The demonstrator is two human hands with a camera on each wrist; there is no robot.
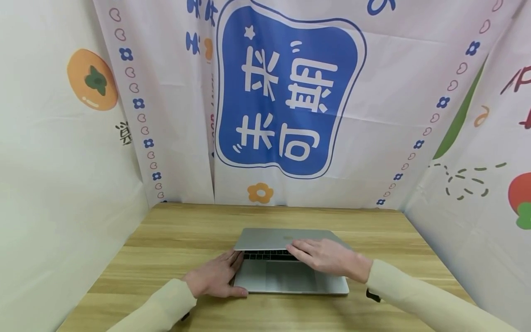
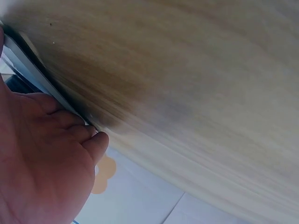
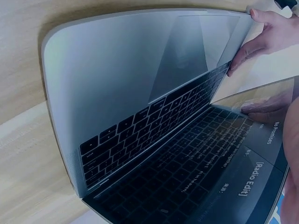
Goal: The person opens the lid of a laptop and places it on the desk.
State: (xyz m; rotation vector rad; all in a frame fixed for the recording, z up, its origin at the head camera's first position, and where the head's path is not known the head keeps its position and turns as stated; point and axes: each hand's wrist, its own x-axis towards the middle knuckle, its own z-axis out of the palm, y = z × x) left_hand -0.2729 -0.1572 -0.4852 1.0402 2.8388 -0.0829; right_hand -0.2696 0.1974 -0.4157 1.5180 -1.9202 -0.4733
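A silver laptop lies on the wooden table, its lid [image 1: 265,237] tilted low over the base [image 1: 252,279]. My right hand [image 1: 325,258] rests on the outside of the lid near the front edge, with straight fingers. At the base's left side my left hand [image 1: 217,277] touches the edge with extended fingers, its thumb by the front corner. The right wrist view looks into the gap between the dark keyboard [image 3: 154,123] and the lit screen [image 3: 252,179], which shows lines of text. In the left wrist view, the left hand's fingers lie along the laptop's thin side.
The wooden table [image 1: 178,230] extends around the laptop on all sides. White printed cloth [image 1: 178,138] hangs behind the table and on both sides, with a big blue sign printed at the back.
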